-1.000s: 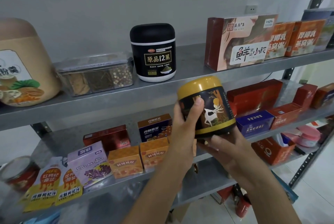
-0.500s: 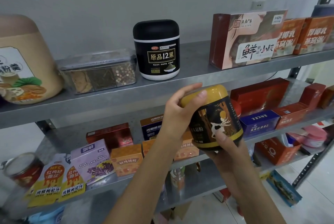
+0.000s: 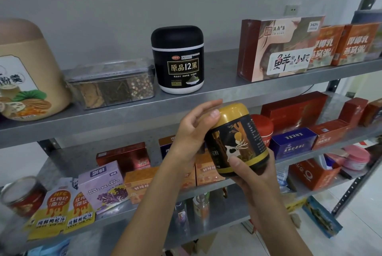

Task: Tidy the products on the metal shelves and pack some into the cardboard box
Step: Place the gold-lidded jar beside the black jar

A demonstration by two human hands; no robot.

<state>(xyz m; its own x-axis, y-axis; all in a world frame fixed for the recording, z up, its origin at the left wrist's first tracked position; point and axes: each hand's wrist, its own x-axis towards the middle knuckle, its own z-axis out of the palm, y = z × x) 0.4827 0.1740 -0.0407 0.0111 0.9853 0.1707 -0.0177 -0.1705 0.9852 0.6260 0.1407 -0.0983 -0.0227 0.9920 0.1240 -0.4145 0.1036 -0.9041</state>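
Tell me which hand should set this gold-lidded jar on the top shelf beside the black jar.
Probably the right hand: it grips the gold-lidded jar low around its base, bearing it; the left hand only holds the lid.

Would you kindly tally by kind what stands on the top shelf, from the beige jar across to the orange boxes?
Jars: 2, beige jar and black jar
Clear tub: 1
Boxes: 3, large box and two orange boxes
Total: 6
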